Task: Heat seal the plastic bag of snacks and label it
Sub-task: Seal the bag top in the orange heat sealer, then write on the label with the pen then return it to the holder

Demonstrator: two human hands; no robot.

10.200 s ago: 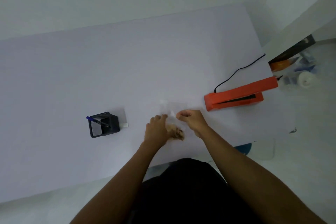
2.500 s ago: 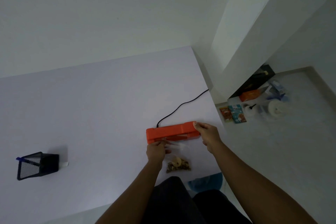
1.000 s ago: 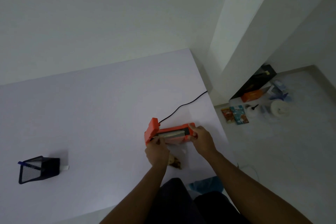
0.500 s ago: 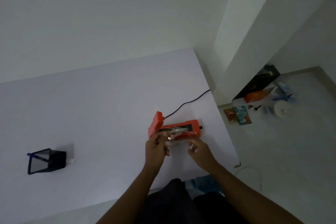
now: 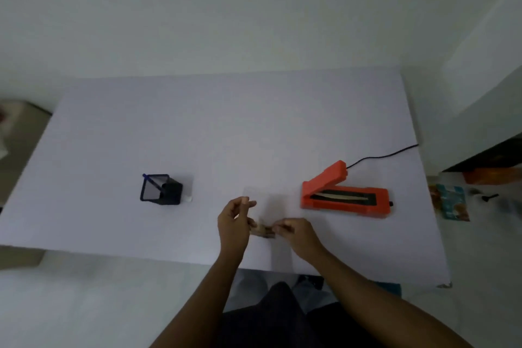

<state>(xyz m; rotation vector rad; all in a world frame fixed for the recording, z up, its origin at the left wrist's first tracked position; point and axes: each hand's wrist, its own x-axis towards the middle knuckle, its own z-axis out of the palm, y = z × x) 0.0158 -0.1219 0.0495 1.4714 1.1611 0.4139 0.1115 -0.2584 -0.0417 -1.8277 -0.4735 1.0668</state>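
Near front edge of white table (image 5: 254,127), centre: clear plastic snack bag (image 5: 264,213) held just above the surface btwn both hands, long axis approx front-to-back, snacks bunched at near end, clear end pointing away. Left hand (image 5: 234,223) fingers curled, pinching bag's left edge; right hand (image 5: 296,230) pinching its right side. Orange heat sealer (image 5: 346,196) to right, lid up, long axis left-right. No legible writing on bag or sealer

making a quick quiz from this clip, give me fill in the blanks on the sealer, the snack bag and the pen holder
1. The orange heat sealer has its lid ____.
2. The snack bag is held by ____ hands.
3. The mesh pen holder holds a ____ pen.
4. The sealer lies to the person's ____.

Missing words: open; both; blue; right
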